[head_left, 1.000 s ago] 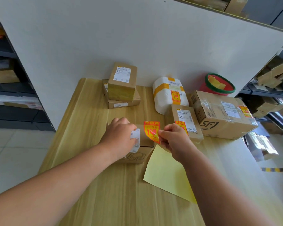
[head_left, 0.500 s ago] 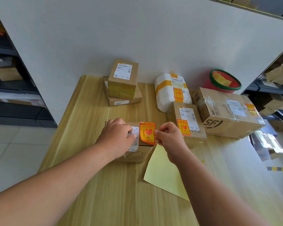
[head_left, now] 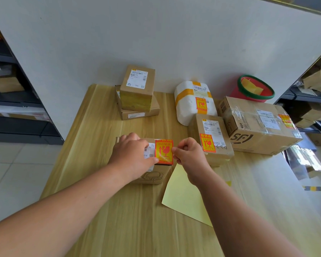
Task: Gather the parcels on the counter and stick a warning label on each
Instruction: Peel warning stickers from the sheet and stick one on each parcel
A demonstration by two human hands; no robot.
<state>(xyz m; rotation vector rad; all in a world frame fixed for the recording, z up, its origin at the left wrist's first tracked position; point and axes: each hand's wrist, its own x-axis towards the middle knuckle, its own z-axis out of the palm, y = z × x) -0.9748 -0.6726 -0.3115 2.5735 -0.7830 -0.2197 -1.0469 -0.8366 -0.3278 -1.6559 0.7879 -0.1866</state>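
Small brown parcel (head_left: 152, 178) at the centre of the wooden desk (head_left: 119, 219). Left hand (head_left: 132, 154) lies spread on top, thumb touching a red-and-yellow warning label (head_left: 164, 152). Right hand (head_left: 189, 156) pinches the label's 3 o'clock edge. Labelled parcels (head_left: 211, 138) sit at 2 o'clock.

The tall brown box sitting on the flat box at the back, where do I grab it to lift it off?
Probably by its left and right sides, reaching in from the front. The tall brown box stands upright on the flat box. Both of its sides are free, and the wall is close behind it.
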